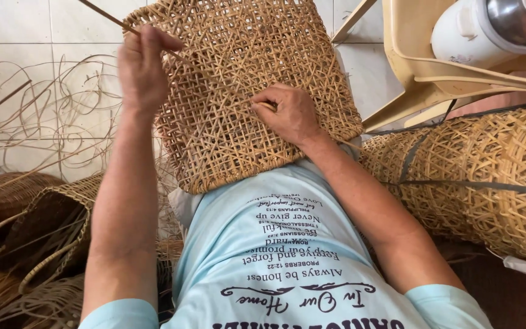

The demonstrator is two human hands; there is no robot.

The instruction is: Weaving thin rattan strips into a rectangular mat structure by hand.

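Observation:
A tan open-weave rattan basket [238, 55] rests on my lap, its woven side facing up. My left hand [142, 67] is at the basket's upper left edge, fingers pinched on a thin brown rattan strand [101, 15] that runs up and to the left. My right hand [288, 113] lies on the weave at the middle right, fingertips pressed on the strand's end where it enters the lattice. My light blue printed shirt [287, 256] fills the lower middle.
Loose rattan strips [50, 116] lie tangled on the white tiled floor at left. Dark woven baskets [38, 225] sit at lower left. A stack of tan woven baskets [488, 176] lies at right, beside a cream plastic chair [421, 67] holding a white appliance [488, 27].

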